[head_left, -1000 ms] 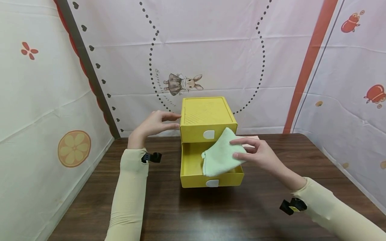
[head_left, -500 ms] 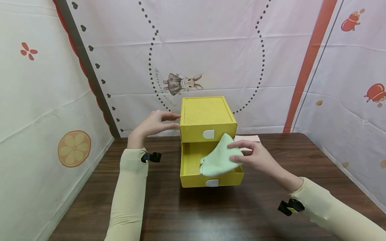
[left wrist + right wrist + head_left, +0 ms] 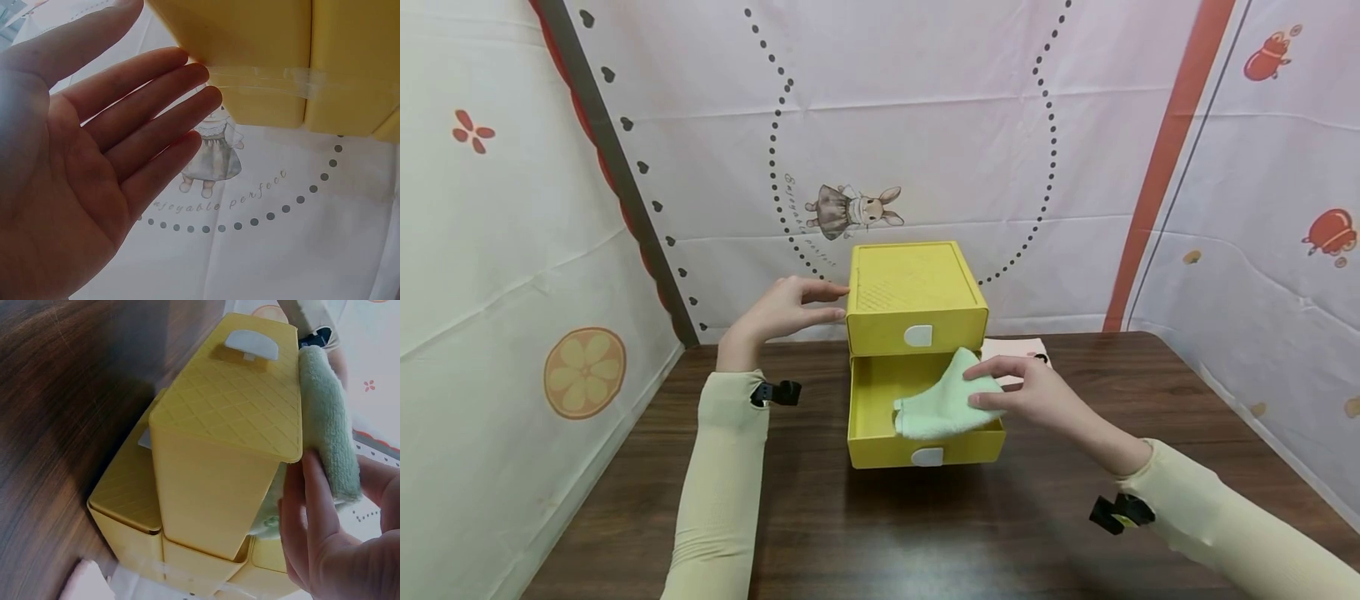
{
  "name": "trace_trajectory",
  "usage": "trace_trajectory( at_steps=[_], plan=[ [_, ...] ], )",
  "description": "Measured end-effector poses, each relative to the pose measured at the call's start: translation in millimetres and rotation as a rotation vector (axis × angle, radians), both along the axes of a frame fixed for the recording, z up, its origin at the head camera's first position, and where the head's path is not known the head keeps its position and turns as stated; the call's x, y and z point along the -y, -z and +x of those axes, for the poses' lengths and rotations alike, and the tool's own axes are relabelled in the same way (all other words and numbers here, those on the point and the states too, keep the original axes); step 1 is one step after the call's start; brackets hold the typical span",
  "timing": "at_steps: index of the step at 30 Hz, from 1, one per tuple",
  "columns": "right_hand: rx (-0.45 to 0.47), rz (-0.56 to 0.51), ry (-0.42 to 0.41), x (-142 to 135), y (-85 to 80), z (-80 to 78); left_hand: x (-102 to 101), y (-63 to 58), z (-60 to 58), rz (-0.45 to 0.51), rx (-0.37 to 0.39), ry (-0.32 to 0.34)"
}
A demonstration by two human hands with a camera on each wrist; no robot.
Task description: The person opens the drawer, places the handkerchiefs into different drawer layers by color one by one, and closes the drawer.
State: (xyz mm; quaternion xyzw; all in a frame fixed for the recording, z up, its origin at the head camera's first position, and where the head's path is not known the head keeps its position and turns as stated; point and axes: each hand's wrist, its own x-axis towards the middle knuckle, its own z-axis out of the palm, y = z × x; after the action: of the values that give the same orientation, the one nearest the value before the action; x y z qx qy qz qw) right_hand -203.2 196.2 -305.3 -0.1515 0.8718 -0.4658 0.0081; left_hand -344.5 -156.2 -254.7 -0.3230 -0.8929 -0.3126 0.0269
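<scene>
My right hand (image 3: 1032,392) pinches a folded pale green towel (image 3: 936,410) between thumb and fingers. The towel lies over the pulled-out drawer (image 3: 880,452) of a yellow drawer cabinet (image 3: 917,275), its lower edge close to the drawer's front wall. In the right wrist view the towel (image 3: 330,425) rises above the rim of that drawer (image 3: 206,487). My left hand (image 3: 782,312) has its fingertips at the cabinet's left side, near the top. Its fingers are extended and hold nothing in the left wrist view, beside the cabinet wall (image 3: 250,44).
A pink cloth-like piece (image 3: 1018,350) lies on the dark wooden table (image 3: 805,517), right of the cabinet. Below the pulled-out drawer, another drawer (image 3: 128,494) is pushed in. Printed curtains (image 3: 925,150) enclose the table at the back and both sides.
My right hand has lowered slightly and moved a little left, and the towel has sunk lower over the drawer, its top corner dropping. My left hand has stayed at the cabinet's side.
</scene>
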Motion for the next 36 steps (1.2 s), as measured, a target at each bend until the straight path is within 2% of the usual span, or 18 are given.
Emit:
trace_trajectory(
  at_steps=[8, 17, 25, 32, 36],
  plan=[
    [0.047, 0.004, 0.027, 1.4, 1.5, 0.2, 0.4, -2.0, 0.8, 0.006, 0.012, -0.001],
    [0.027, 0.109, 0.102, 13.2, 5.1, -4.4, 0.2, 1.1, -1.2, 0.002, 0.001, 0.004],
    [0.084, 0.142, 0.03, 17.4, -2.2, -7.2, -0.5, 0.0, 0.5, -0.004, 0.004, 0.003],
    [0.094, 0.228, -0.012, 16.3, -12.4, -15.6, -0.1, -2.3, 1.8, -0.009, 0.013, 0.019],
    [0.113, 0.219, -0.043, 16.1, -14.8, -18.7, -0.2, -1.5, 1.0, -0.01, -0.001, 0.015]
  ],
)
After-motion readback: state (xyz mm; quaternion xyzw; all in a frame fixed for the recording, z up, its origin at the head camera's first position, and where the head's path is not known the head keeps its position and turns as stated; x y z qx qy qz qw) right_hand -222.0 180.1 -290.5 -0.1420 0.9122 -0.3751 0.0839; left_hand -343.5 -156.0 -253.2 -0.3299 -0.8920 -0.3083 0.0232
